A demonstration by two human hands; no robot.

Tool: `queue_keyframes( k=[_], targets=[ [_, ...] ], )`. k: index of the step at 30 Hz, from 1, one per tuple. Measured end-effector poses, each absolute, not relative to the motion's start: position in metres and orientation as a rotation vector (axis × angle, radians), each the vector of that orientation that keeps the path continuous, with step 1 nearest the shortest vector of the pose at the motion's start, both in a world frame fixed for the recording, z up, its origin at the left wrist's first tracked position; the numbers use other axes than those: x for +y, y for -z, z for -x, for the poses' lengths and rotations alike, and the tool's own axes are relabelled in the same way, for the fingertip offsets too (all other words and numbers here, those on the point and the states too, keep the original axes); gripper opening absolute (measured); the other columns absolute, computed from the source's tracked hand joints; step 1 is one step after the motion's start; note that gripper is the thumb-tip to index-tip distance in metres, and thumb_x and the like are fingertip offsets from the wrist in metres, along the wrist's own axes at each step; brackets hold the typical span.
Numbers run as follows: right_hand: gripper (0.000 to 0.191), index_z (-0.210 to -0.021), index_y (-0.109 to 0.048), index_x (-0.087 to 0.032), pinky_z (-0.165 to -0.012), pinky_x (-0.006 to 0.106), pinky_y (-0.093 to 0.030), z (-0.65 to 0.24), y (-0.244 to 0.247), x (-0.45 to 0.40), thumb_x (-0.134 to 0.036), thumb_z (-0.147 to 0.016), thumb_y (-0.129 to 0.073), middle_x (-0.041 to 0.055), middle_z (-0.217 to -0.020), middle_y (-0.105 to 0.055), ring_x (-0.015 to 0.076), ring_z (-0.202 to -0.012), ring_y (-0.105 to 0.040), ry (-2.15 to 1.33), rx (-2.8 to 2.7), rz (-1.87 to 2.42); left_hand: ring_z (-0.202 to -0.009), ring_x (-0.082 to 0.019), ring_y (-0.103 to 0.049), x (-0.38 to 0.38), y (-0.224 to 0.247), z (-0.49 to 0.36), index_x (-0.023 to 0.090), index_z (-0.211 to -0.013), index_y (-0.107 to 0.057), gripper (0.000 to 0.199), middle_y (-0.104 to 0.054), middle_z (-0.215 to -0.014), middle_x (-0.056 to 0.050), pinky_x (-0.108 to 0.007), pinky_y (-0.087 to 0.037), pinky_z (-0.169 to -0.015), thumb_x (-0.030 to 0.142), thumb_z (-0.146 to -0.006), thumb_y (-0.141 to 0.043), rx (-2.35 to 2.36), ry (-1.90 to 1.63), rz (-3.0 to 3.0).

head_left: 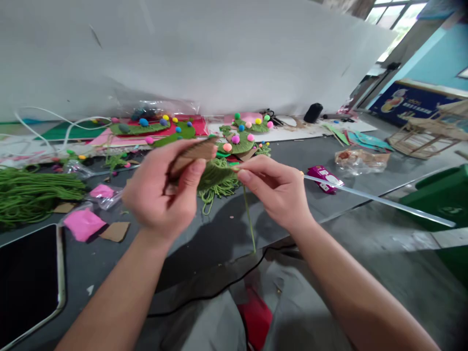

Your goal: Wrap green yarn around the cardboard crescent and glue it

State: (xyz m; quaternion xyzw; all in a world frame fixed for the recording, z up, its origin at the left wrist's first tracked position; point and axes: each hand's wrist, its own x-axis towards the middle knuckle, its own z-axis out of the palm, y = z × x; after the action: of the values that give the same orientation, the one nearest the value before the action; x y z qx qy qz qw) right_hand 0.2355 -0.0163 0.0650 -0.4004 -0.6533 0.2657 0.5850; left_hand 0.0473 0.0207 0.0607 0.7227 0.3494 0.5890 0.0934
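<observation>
In the middle of the view my left hand grips a piece of brown cardboard, held up above the table. Green yarn is wound over its right end. My right hand pinches the yarn at that end between thumb and fingertips. From the pinch a loose green strand hangs down toward the table edge. A long translucent rod juts out to the right from behind my right hand; whether the hand touches it I cannot tell.
Green yarn-covered shapes with coloured pompoms lie along the back. A yarn bundle, pink packets and a tablet-like device are at left. A purple packet lies at right, near a green bin. A black cable runs below the table edge.
</observation>
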Motion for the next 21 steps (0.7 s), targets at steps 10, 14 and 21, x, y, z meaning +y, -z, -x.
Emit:
queue_keyframes(
  k=[10,14,21],
  targets=[
    [0.017,-0.089,-0.066,-0.023,-0.079,0.034,-0.056,-0.261,-0.079,-0.029,-0.039,-0.094,-0.063,0.0041,-0.094,-0.070,0.0177,-0.089,-0.066,-1.025,-1.365,0.977,-0.070,-0.013,-0.066,0.061,-0.059,-0.025,0.020,-0.103,-0.069,0.021,-0.072,-0.082,0.005,-0.035,-0.054,-0.066,0.030,-0.085,-0.074,0.767,-1.455,-1.433],
    [0.018,-0.083,-0.060,-0.022,-0.094,0.040,-0.054,-0.283,-0.068,-0.019,-0.036,-0.093,-0.062,0.0060,-0.109,-0.068,0.0208,-0.109,-0.064,-1.189,-1.234,0.954,-0.061,-0.014,-0.065,0.067,-0.055,-0.023,0.019,-0.084,-0.068,0.020,-0.071,-0.072,0.002,-0.031,-0.051,-0.053,0.037,-0.081,-0.075,0.870,-1.222,-1.353],
    [0.011,-0.082,-0.074,-0.022,-0.092,0.038,-0.049,-0.294,-0.050,-0.016,-0.032,-0.083,-0.074,0.0065,-0.113,-0.066,0.0247,-0.120,-0.058,-0.635,-1.315,1.261,-0.054,-0.016,-0.062,0.065,-0.041,-0.039,0.019,-0.077,-0.071,0.013,-0.066,-0.061,0.000,-0.030,-0.052,-0.052,0.031,-0.078,-0.076,0.869,-1.111,-1.435]
  ],
)
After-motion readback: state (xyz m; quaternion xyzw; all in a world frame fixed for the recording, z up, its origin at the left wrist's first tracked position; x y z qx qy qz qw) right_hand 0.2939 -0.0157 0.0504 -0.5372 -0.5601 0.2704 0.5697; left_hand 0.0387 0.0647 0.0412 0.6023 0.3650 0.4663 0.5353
